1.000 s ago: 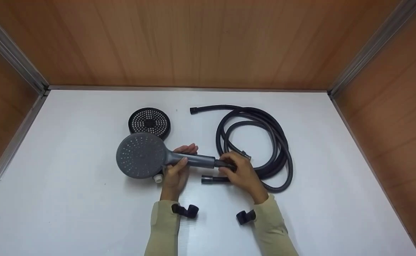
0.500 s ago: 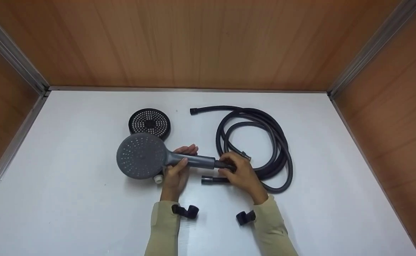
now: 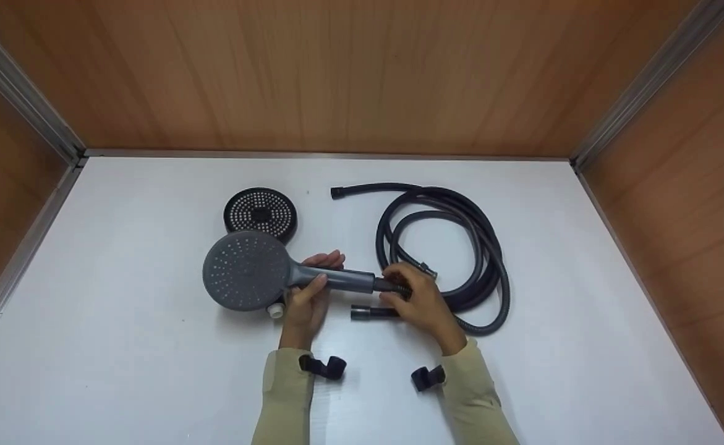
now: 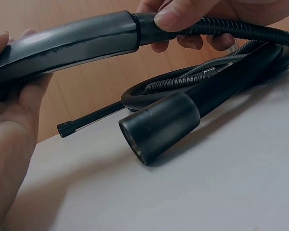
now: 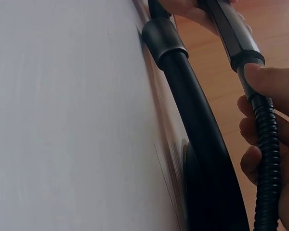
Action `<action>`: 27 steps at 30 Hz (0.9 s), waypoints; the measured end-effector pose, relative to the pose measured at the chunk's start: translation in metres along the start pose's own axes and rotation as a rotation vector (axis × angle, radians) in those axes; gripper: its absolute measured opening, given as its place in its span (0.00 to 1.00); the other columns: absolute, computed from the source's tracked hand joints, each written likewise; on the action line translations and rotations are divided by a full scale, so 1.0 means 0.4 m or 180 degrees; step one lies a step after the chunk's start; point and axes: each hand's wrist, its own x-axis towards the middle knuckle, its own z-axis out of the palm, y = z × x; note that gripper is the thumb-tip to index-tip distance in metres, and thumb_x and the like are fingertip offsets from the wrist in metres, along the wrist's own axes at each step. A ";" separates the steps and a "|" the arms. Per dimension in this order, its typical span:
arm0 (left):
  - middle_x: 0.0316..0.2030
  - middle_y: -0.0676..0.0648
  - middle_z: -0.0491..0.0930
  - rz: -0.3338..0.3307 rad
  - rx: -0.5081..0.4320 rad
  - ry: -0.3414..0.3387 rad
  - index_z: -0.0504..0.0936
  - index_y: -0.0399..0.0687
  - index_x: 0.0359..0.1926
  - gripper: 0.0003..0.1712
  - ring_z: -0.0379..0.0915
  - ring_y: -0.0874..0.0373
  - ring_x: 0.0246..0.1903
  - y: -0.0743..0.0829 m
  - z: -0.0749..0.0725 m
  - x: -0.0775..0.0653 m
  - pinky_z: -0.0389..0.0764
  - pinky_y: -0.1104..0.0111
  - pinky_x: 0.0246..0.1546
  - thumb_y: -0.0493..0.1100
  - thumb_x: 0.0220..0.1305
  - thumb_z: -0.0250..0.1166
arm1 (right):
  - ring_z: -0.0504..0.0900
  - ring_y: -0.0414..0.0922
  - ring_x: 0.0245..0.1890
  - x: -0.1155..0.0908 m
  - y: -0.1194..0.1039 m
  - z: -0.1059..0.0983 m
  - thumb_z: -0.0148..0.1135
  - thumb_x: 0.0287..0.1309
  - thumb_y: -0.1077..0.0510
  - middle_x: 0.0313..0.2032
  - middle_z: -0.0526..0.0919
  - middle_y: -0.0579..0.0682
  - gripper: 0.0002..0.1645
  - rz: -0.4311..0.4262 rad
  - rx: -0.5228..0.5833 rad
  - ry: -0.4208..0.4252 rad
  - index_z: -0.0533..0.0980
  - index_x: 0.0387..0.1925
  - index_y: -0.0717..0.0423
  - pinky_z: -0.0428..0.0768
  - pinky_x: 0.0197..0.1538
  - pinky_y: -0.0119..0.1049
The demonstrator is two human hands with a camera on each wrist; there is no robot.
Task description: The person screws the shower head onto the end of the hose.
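Note:
A grey hand shower (image 3: 247,271) points its round spray face upward, its handle slanting to the right. My left hand (image 3: 303,312) grips that handle, thumb on top and fingers underneath. At the handle's end, the connector (image 4: 149,29) of a ribbed black shower hose (image 5: 267,159) sits against the handle. My right hand (image 3: 423,303) pinches this connector between thumb and fingers, as the right wrist view shows. Just below, the end (image 3: 362,313) of a smooth black hose lies open toward the left.
Behind the hand shower is a black shower head (image 3: 260,213) with pale nozzles, partly covered by it. A white fitting (image 3: 275,310) shows below the grey head. Coiled hoses (image 3: 491,247) lie on the white table (image 3: 120,371) at right. Wooden panels (image 3: 362,74) enclose the table.

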 end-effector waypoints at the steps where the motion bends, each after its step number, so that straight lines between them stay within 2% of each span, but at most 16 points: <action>1: 0.48 0.41 0.83 0.0004 -0.0004 -0.0002 0.78 0.39 0.50 0.19 0.78 0.49 0.53 0.000 -0.001 0.000 0.72 0.61 0.63 0.23 0.60 0.53 | 0.81 0.47 0.42 0.000 0.001 0.001 0.71 0.47 0.64 0.39 0.83 0.54 0.19 -0.0009 -0.0011 0.0004 0.75 0.42 0.61 0.80 0.49 0.42; 15: 0.49 0.42 0.83 -0.0010 0.0013 0.0002 0.77 0.40 0.50 0.19 0.78 0.49 0.54 0.001 0.003 -0.002 0.71 0.61 0.63 0.23 0.61 0.52 | 0.81 0.46 0.41 0.000 0.001 -0.002 0.69 0.51 0.61 0.39 0.83 0.51 0.13 -0.0043 0.0022 0.0036 0.78 0.39 0.60 0.79 0.49 0.41; 21: 0.49 0.42 0.83 -0.0024 0.0049 0.0005 0.77 0.40 0.50 0.19 0.78 0.50 0.54 0.001 0.002 -0.002 0.71 0.61 0.63 0.25 0.61 0.53 | 0.82 0.48 0.42 0.001 0.003 -0.003 0.70 0.49 0.62 0.39 0.83 0.54 0.16 -0.0062 0.0011 0.0023 0.78 0.41 0.61 0.79 0.50 0.42; 27: 0.49 0.42 0.83 -0.0032 0.0003 0.0013 0.77 0.40 0.50 0.19 0.78 0.50 0.53 0.001 0.001 -0.002 0.72 0.61 0.63 0.24 0.61 0.53 | 0.81 0.47 0.41 -0.001 -0.002 -0.005 0.71 0.47 0.65 0.39 0.82 0.53 0.18 0.0028 0.0055 -0.0017 0.76 0.41 0.61 0.80 0.49 0.42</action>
